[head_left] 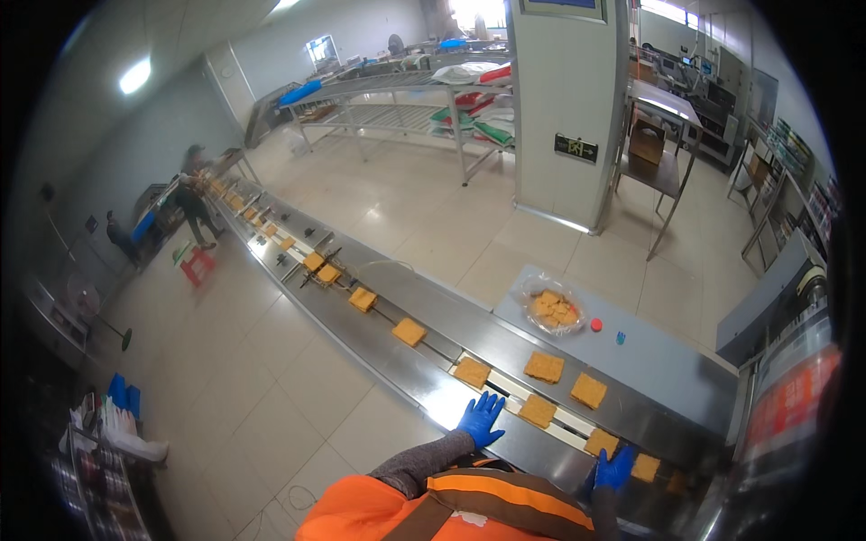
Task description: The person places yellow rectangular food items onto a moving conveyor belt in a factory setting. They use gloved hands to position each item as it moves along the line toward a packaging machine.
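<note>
My left hand (480, 420), in a blue glove, lies spread on the steel conveyor edge (559, 462), just below a square golden cracker-like piece (472, 371) in the channel. My right hand (613, 467), also gloved, has its fingers apart beside another piece (601, 441); I cannot tell if they touch. A piece (646, 466) sits to its right and another (537, 411) between my hands. Two pieces (544, 366) (588, 390) lie on the far steel strip. More pieces (409, 331) run up the line to the upper left.
A grey side board (667, 379) holds a bag of broken pieces (551, 307) and a red round object (596, 325). Packing machinery (776, 388) stands at right, a pillar (564, 108) and racks (379, 95) behind. Other workers (194, 207) are at the far left, near a red stool (198, 266).
</note>
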The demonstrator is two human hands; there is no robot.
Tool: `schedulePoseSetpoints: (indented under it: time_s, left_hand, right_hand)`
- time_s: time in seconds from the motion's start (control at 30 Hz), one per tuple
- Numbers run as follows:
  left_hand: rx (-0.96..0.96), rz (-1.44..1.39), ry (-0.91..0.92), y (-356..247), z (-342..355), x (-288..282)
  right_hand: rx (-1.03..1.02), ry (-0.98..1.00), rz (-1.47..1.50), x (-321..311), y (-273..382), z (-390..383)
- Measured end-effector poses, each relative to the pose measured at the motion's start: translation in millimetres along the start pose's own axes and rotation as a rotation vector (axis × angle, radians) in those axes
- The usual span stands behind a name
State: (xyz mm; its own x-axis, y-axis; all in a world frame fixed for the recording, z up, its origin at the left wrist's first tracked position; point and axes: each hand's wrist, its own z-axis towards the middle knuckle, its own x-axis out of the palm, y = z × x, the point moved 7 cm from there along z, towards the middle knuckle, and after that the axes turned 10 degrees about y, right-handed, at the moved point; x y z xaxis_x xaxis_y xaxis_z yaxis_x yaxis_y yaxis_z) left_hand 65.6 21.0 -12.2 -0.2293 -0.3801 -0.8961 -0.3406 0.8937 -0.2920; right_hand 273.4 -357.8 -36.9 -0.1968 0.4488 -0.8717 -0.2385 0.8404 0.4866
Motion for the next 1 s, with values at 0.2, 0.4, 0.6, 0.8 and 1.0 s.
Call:
schedulePoseSetpoints:
  time_s: [0.2, 0.4, 0.6, 0.8, 1.0]
  left_hand:
    - [-0.002, 0.016, -0.021, 19.0, 11.8, -24.8]
    - [0.018, -0.035, -0.023, 5.3, 11.2, -13.1]
    - [0.016, -0.037, -0.043, 1.5, 8.3, -11.8]
    - [0.000, -0.029, -0.003, 6.1, 3.5, -14.2]
    - [0.001, -0.037, 0.006, 9.3, 2.8, -15.1]
  right_hand:
    - [0.165, 0.013, 0.236, 5.1, 51.9, 21.3]
    - [0.094, -0.061, 0.113, -20.2, -27.0, 21.0]
    - [-0.058, -0.104, -0.095, -41.5, 6.1, 5.4]
    - [0.169, 0.015, 0.113, -15.1, 55.1, 2.6]
    - [0.106, -0.008, 0.206, -8.4, 27.7, 13.7]
